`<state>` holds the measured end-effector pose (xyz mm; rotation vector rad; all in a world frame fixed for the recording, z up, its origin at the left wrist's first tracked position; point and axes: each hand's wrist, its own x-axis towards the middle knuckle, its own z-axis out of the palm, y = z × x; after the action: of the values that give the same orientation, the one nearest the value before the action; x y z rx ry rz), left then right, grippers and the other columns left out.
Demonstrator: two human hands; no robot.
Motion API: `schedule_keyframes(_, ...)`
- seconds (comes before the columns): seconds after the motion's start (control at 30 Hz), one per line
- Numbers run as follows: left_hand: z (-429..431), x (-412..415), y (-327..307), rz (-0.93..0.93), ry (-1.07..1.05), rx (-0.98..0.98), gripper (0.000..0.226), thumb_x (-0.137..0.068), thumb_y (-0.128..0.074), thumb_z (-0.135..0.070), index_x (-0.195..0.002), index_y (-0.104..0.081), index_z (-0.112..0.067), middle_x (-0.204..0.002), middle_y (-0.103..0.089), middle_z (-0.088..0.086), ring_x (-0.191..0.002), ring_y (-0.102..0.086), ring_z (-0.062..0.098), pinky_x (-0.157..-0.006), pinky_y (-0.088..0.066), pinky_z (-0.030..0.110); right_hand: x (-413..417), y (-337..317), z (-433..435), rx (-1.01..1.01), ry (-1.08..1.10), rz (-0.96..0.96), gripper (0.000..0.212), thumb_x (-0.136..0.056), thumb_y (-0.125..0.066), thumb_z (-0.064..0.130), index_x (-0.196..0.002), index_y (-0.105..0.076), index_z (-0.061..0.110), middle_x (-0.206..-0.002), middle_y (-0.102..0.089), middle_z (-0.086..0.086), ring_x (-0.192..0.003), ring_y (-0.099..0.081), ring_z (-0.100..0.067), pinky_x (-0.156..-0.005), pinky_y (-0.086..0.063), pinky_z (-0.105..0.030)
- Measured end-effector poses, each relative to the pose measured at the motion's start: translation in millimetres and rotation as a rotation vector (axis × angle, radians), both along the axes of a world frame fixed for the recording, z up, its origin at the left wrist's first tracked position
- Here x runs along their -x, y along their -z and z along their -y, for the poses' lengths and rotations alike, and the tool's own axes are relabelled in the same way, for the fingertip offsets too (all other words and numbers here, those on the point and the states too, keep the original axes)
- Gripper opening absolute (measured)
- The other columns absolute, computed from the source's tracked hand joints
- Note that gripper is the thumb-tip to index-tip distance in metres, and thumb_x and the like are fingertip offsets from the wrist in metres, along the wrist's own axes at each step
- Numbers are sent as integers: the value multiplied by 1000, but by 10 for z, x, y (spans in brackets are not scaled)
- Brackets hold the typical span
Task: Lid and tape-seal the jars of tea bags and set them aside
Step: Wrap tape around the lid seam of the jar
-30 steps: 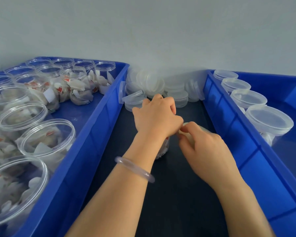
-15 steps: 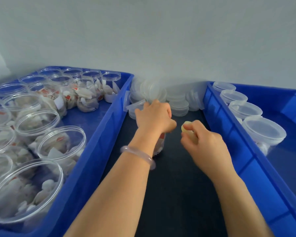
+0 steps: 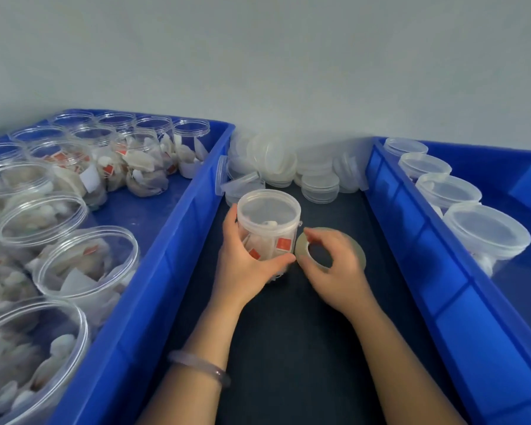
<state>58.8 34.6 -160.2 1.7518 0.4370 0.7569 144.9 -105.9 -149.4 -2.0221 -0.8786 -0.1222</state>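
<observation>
**Tape seal: where it could slip**

The jar sat upright at ctr of frame w/ its lid already on, btwn the two blue bins. The left hand gripped it, thumb curled across the lower front and fingers wrapped round the left side. That hand hid the base, so we couldn't tell if the jar stood on the dark mat or was held just off it.

The right hand held the tape roll just right of the jar, touching its wall or very nearly. Its fingers curled over the roll, w/ thumb & forefinger pinching at the roll's upper edge. We couldn't tell whether a free end was peeled yet, b/c the tape was clear and too small to see.

Risks, as we judged them:

- **Losing the end:** on clear plastic the clear tape end could get lost, or fold on itself and stick before reaching the lid seam.
- **Jar tipping or spinning:** the left thumb lay low on the wall while the seam was up near the rim. A pull there could tip or spin the jar, since smooth plastic gives little hold.
- **Cocked lid:** we couldn't confirm from this angle that the lid was fully down. Taping over a cocked lid would seal in a gap.
- **Missing the seam:** a wrap run too high or too low would prob. miss it.
- **Tight lane:** loose lids were piled at upper ctr, just behind the jar, and a swing of the roll could scatter them.
- **Set-aside:** the jar could knock the lidded jars in the right bin.

The open jars in the left bin were well apart from the work.
</observation>
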Motion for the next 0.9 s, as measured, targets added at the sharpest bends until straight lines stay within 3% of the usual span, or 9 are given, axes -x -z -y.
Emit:
schedule_keyframes(0.1,-42,-8,32,0,40,-24,97,-55,-91,-35,-135,-37,-35,-120,-51,-35,-115,-47,-14,-86,-43,7,126,-167,-63,-463,-121,-375,37,-80,-74,6,-114,-63,15,-115,-66,-2,-100,-64,-5,-84,-50,-17)
schedule_keyframes(0.2,-26,28,27,-7,89,-36,95,-56,-91,-35,-134,-36,-38,-116,-49,-42,-113,-47,-17,-83,-42,3,218,-222,-149,-633,-38,-408,29,-78,-71,-4,-105,-69,6,-105,-69,-17,-92,-66,-12,-80,-53,-21)
schedule_keyframes(0.27,-16,53,34,-11,101,-35,96,-56,-91,-33,-135,-37,-36,-116,-51,-39,-112,-48,-16,-83,-41,2,257,-228,-155,-687,-10,-394,27,-77,-70,-6,-101,-69,8,-99,-69,-15,-89,-66,-12,-80,-53,-22)
schedule_keyframes(0.43,-10,66,32,-22,88,-40,94,-55,-91,-34,-131,-37,-41,-111,-48,-46,-108,-44,-24,-78,-37,-4,284,-173,-112,-626,16,-214,17,-83,-65,-8,-94,-71,5,-95,-71,-9,-91,-68,-15,-81,-53,-23)
schedule_keyframes(0.53,-4,64,18,-34,90,-33,97,-53,-90,-39,-133,-36,-41,-112,-48,-44,-109,-43,-23,-76,-38,-4,265,-162,-100,-554,8,-146,8,-85,-62,-8,-86,-67,-2,-96,-69,-6,-88,-66,-8,-73,-51,-16)
schedule_keyframes(0.67,-17,70,-1,-29,100,-12,99,-49,-90,-40,-134,-39,-40,-118,-53,-34,-114,-48,-14,-82,-43,7,188,-181,-59,-444,-29,-143,13,-86,-56,-8,-78,-60,1,-98,-64,-3,-80,-62,-2,-65,-50,-15)
schedule_keyframes(0.8,-37,80,-25,-7,110,3,89,-53,-92,-22,-127,-44,-38,-112,-56,-34,-108,-51,-16,-80,-42,2,138,-209,-64,-394,-28,-159,25,-88,-57,-3,-73,-57,17,-96,-62,-1,-79,-60,-3,-67,-50,-18)
schedule_keyframes(0.9,-41,108,-41,7,146,-3,87,-56,-91,-10,-124,-44,-38,-115,-59,-26,-110,-53,-11,-82,-43,4,108,-188,-96,-413,-26,-204,17,-90,-58,-1,-79,-59,12,-95,-61,-6,-82,-59,-6,-72,-51,-22)
